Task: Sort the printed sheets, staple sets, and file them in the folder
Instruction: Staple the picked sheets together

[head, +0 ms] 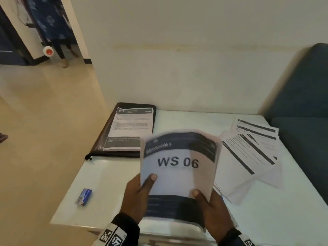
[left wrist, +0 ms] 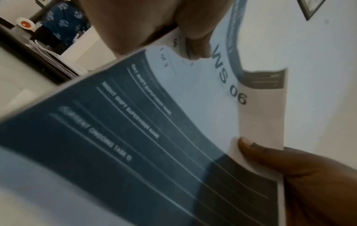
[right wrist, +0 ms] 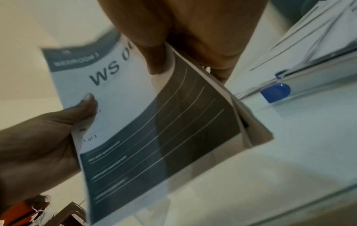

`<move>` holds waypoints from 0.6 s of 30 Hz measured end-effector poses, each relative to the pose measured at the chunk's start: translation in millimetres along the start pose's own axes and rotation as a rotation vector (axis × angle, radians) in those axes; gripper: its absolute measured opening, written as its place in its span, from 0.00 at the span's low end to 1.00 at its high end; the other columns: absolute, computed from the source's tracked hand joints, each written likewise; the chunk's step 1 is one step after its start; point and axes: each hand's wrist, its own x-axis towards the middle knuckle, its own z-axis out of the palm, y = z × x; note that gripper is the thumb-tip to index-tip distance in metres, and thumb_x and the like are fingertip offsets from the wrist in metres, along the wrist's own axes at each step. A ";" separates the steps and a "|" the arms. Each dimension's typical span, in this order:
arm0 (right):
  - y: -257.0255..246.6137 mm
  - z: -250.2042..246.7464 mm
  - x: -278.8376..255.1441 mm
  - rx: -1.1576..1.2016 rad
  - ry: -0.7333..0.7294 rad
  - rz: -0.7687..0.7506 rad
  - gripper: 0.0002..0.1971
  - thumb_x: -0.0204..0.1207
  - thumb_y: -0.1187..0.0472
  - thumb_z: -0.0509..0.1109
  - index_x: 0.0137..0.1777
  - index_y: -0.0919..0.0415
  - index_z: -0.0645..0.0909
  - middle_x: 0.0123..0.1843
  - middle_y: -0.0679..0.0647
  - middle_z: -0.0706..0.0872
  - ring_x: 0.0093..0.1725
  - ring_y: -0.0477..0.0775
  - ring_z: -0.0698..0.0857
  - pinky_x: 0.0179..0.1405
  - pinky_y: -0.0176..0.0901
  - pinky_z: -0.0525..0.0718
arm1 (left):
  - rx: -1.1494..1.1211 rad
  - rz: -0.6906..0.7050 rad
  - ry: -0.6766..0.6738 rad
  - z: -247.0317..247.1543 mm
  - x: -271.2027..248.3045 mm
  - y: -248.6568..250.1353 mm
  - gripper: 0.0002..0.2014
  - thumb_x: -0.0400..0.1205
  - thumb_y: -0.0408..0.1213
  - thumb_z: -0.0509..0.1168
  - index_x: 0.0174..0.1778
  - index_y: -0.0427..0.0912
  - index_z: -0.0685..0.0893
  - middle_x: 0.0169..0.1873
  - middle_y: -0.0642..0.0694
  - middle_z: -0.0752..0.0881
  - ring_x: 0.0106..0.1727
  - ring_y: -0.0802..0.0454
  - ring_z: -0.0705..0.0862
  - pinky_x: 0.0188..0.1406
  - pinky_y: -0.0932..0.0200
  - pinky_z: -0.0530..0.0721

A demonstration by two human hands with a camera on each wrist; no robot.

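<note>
I hold a stack of printed sheets upright over the white table; its top page reads "WS 06" and "1 of 3". My left hand grips the stack's left edge, thumb on the front. My right hand grips the right edge, thumb on the front page, where the sheets bend and fan apart. A black folder lies at the table's back left with a printed sheet on it. A blue object, perhaps the stapler, shows only in the right wrist view, beside the loose papers.
Several loose printed sheets lie spread on the table's right side. A small blue box sits near the left front edge. A dark blue seat stands to the right. A person stands in the doorway at far left.
</note>
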 end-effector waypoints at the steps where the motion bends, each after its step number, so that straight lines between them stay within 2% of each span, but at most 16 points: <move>1: -1.2 -2.5 -2.9 -0.017 0.003 -0.017 0.03 0.82 0.55 0.66 0.53 0.46 0.78 0.49 0.39 0.86 0.50 0.38 0.83 0.39 0.26 0.77 | 0.009 0.012 0.018 -0.5 -1.3 -1.8 0.05 0.83 0.40 0.64 0.52 0.49 0.83 0.41 0.51 0.92 0.42 0.54 0.90 0.34 0.65 0.87; 3: 0.1 -8.4 -5.6 -0.075 -0.002 -0.032 0.06 0.83 0.53 0.63 0.58 0.43 0.74 0.53 0.38 0.84 0.52 0.38 0.82 0.42 0.27 0.79 | 0.068 -0.006 0.055 1.8 -6.4 -10.3 0.04 0.83 0.42 0.64 0.51 0.50 0.82 0.43 0.50 0.91 0.42 0.51 0.90 0.34 0.64 0.87; 5: 10.6 -14.8 -5.6 -0.149 0.018 -0.009 0.03 0.84 0.53 0.61 0.55 0.43 0.74 0.53 0.38 0.83 0.51 0.39 0.82 0.44 0.30 0.81 | 0.130 -0.067 0.057 4.9 -14.0 -26.7 0.04 0.83 0.44 0.64 0.51 0.50 0.82 0.44 0.51 0.90 0.42 0.51 0.90 0.34 0.65 0.85; 8: 33.8 -28.0 -7.3 -0.265 0.029 0.038 0.03 0.84 0.54 0.63 0.51 0.46 0.77 0.53 0.46 0.86 0.51 0.43 0.83 0.51 0.41 0.84 | 0.169 -0.186 -0.023 7.4 -25.5 -49.2 0.05 0.83 0.41 0.66 0.52 0.49 0.84 0.45 0.52 0.91 0.43 0.53 0.90 0.36 0.63 0.85; 11: 49.5 -39.0 -4.9 -0.404 0.013 0.091 0.04 0.82 0.57 0.65 0.51 0.50 0.82 0.50 0.48 0.88 0.51 0.50 0.85 0.57 0.52 0.85 | 0.241 -0.285 -0.117 3.3 -22.9 -61.2 0.05 0.83 0.39 0.66 0.51 0.47 0.86 0.46 0.50 0.92 0.41 0.55 0.91 0.39 0.58 0.87; 14: 57.9 -44.5 -3.6 -0.517 -0.014 0.152 0.06 0.82 0.54 0.65 0.52 0.51 0.83 0.49 0.48 0.88 0.50 0.51 0.85 0.57 0.52 0.86 | 0.219 -0.353 -0.122 -0.9 -10.6 -68.8 0.08 0.85 0.41 0.62 0.52 0.47 0.86 0.44 0.49 0.92 0.42 0.50 0.91 0.46 0.46 0.90; 18: 65.0 -41.9 -5.3 -0.643 0.010 0.187 0.07 0.81 0.53 0.66 0.49 0.54 0.83 0.49 0.50 0.88 0.48 0.51 0.85 0.57 0.51 0.86 | 0.103 -0.464 -0.089 -4.3 0.0 -76.3 0.10 0.87 0.37 0.59 0.56 0.44 0.86 0.47 0.45 0.92 0.47 0.43 0.91 0.49 0.44 0.89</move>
